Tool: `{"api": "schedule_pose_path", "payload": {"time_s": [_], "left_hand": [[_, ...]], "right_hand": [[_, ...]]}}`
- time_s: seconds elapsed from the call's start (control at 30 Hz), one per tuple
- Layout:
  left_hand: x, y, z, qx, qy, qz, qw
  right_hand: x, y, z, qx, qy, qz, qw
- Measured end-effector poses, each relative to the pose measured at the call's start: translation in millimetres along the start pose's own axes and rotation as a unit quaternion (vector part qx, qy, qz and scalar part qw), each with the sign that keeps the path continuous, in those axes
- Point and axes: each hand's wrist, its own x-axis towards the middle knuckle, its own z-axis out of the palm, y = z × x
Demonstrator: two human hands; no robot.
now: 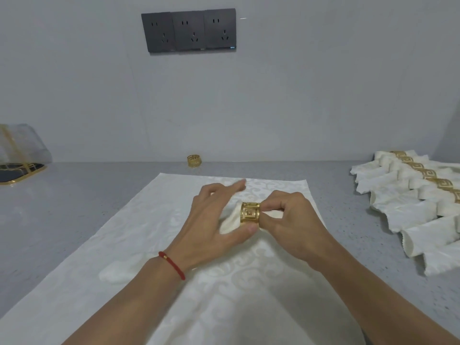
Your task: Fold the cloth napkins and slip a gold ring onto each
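A gold ring (250, 212) with a cut-out key pattern sits around a rolled cream napkin (229, 221) in the middle of the counter. My right hand (291, 221) pinches the napkin's end where it comes out of the ring's right side. My left hand (216, 215) holds the roll on the left, thumb under the ring, fingers stretched over the cloth. Beneath both lies a flat cream damask cloth (149, 257). A second gold ring (194, 160) stands alone by the wall.
Several rolled napkins with gold rings (420, 192) lie in a row at the right. A gold-rimmed tray with wrapped cloth (17, 155) sits at the far left. Dark wall sockets (189, 29) are above the grey counter (62, 195).
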Motion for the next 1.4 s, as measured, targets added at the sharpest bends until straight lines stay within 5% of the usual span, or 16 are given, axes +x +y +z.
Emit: {"api": "schedule_pose_path", "payload": {"time_s": [0.13,0.8,0.9,0.97,1.0,1.1,1.23,1.4], "left_hand": [[-0.1,-3.9,-0.7,-0.071,-0.031,-0.066,0.995],[0.2,-14.3,-22.2,-0.225,-0.011,-0.11,0.968],[0.2,-20.0,-22.7,-0.203,-0.006,-0.115,0.972],[0.0,-21.9,-20.5,-0.189,-0.006,-0.122,0.974],[0.0,-21.5,-18.4,-0.187,-0.008,-0.122,0.975],[-0.2,-14.4,-13.4,-0.216,-0.02,-0.113,0.969],[1.1,-7.7,-20.7,-0.274,-0.02,-0.136,0.952],[5.8,6.5,-30.2,-0.242,-0.067,-0.155,0.956]], "right_hand": [[-2.5,-4.0,4.1,-0.007,-0.012,-0.038,0.999],[-4.7,-11.1,-6.3,0.155,0.021,-0.012,0.988],[0.0,-2.9,-14.8,-0.079,0.008,-0.039,0.996],[-0.1,-2.5,-17.3,-0.31,-0.008,-0.06,0.949],[-1.7,-3.4,-15.1,-0.339,-0.023,-0.064,0.938],[-7.0,-5.1,0.4,-0.211,-0.054,-0.085,0.972],[-2.9,-5.7,1.9,-0.024,0.011,-0.059,0.998],[-4.1,-7.6,-7.1,0.035,0.002,-0.042,0.999]]}}
